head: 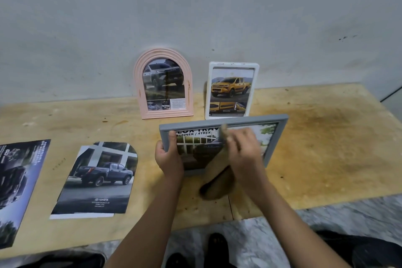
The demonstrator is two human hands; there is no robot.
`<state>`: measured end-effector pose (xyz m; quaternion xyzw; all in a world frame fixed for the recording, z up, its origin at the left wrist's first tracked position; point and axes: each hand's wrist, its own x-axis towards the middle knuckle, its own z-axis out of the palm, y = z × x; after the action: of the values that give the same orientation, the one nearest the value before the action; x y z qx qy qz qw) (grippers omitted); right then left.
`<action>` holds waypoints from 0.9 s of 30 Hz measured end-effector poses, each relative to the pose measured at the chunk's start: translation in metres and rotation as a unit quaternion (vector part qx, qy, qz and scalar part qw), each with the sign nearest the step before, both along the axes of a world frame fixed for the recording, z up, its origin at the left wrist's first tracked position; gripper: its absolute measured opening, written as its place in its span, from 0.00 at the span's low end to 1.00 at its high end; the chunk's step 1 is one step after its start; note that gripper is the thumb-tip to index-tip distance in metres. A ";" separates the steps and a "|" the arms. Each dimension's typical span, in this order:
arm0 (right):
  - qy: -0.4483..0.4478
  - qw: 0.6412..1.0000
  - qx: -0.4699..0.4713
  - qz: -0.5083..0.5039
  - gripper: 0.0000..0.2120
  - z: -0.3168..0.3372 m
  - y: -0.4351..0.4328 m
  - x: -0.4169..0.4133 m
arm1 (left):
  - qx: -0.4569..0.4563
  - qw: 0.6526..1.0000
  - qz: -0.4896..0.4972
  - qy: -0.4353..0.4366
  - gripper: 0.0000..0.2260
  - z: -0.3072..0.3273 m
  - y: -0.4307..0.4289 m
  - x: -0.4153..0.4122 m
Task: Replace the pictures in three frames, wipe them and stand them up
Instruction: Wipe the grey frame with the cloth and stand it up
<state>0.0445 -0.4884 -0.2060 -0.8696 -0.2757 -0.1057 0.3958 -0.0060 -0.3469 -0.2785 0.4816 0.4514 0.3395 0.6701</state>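
The left hand [168,159] is curled round the left edge of the grey frame [195,125] over the near worktop [326,148]; a brown cloth [217,183] is held to its glass by the right hand [243,152]. Rubbed hard, it could be knocked into the white frame [233,64] beyond.

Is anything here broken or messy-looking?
Yes. The pink arched frame standing by the wall has a dark streak running down the middle of its picture, perhaps a crack or a stain; I cannot tell which. The wooden tabletop is blotched with dark stains on the right.
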 end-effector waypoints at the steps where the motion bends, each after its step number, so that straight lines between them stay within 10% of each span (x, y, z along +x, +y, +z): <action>1: -0.003 0.999 0.020 -0.037 0.08 0.011 -0.009 0.010 | 0.005 1.000 0.001 -0.001 0.11 0.001 0.000 0.000; 27: -0.125 0.981 -0.137 -0.061 0.11 -0.001 0.046 0.017 | -0.001 1.000 -0.004 -0.022 0.11 0.000 0.002 0.006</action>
<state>0.0617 -0.4428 -0.2065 -0.9107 -0.2814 -0.1989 0.2278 -0.0003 -0.3452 -0.2782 0.4748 0.4352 0.3470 0.6818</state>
